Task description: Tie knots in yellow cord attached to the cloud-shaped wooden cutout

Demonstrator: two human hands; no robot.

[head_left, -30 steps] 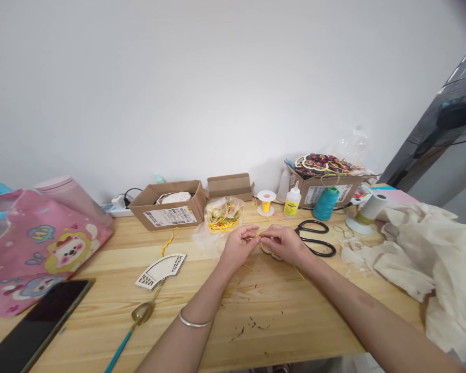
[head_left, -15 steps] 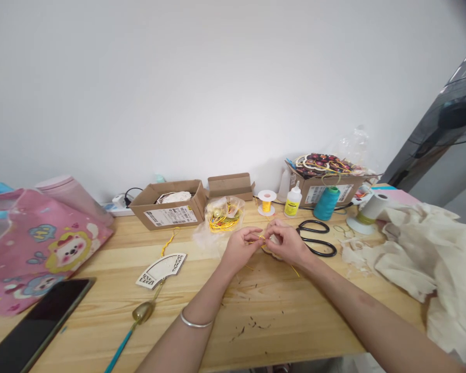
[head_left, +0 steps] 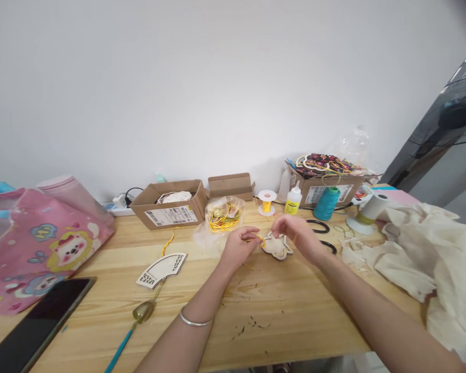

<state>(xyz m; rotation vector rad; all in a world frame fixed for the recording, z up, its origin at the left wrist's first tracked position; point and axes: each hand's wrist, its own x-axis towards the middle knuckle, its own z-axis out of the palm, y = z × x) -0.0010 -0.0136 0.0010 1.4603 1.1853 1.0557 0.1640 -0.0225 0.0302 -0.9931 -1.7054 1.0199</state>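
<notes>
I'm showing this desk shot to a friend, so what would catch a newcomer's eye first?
Mid-table, the left hand and right hand pinch a yellow cord tied to a small wooden cutout. At the far left lies a bright pink cartoon bag; cream fabric is heaped at the right edge. A teal thread cone stands behind the hands.

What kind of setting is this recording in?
Probably a home craft desk: a wooden table against a plain wall, with scissors, a glue bottle, thread spools and cardboard boxes of ornaments.
</notes>
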